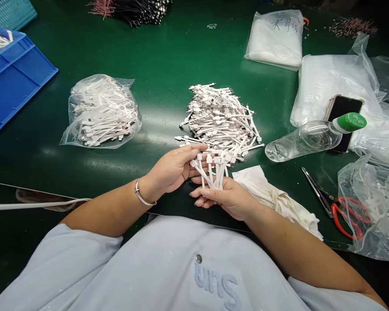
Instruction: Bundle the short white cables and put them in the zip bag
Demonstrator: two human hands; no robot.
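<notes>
Lying in clear bag (69,137), white cables (100,128) like those in hands (233,198)

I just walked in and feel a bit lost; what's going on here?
A person at a green table holds a small fanned bunch of short white cables in the right hand, wide ends pointing away from the body. The left hand is at those ends, partly hidden behind them; whether it grips any is unclear. Just beyond lies a loose pile of similar pieces, and to its left a clear bag full of more. Scissors are off to the right.
</notes>
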